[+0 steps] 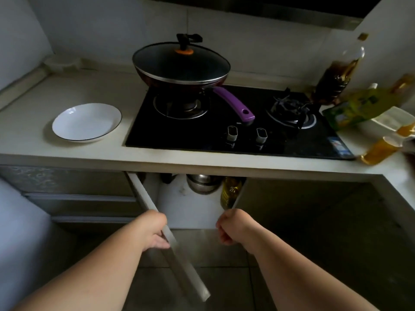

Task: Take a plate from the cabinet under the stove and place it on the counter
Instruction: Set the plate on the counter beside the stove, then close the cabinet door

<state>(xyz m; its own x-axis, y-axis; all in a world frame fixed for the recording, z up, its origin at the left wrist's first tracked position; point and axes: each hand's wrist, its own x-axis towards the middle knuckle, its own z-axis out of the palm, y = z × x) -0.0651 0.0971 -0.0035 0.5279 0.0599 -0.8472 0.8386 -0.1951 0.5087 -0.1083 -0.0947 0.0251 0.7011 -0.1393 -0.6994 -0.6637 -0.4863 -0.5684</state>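
A white plate (86,122) with a thin dark rim lies on the pale counter (33,108), left of the black gas stove (235,122). Below the stove the cabinet stands partly open. My left hand (155,230) grips the white edge of the left cabinet door (170,236). My right hand (231,227) is closed on the edge of the right cabinet door (292,221). Between the doors I see stacked metal bowls (203,182) and a yellow oil bottle (231,191) inside the cabinet.
A lidded wok (182,66) with a purple handle (233,103) sits on the left burner. Oil bottles (336,72) and packets crowd the counter at the right. Grey drawers (78,194) are left of the cabinet. Tiled floor lies below.
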